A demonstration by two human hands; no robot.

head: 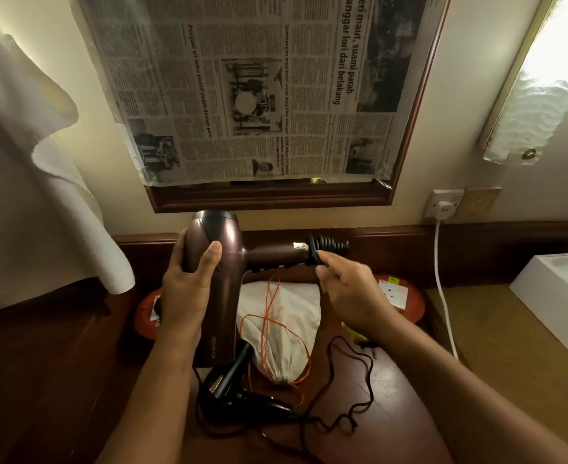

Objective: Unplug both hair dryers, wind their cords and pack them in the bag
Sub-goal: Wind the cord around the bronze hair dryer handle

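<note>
The left hand gripped the brown dryer by its barrel above the table, the right hand pinched its cord wound round the handle, while the black dryer lay beside the bag.

Place: a bedroom or hotel-style room, at a dressing corner.
Wall, upper centre: wood-framed mirror covered with newspaper.
Upper right: lit wall lamp with brass trim.
Right of centre: wall socket with white plug.
Bottom: dark wooden worktop.
Left: pale cloth hanging.
</note>
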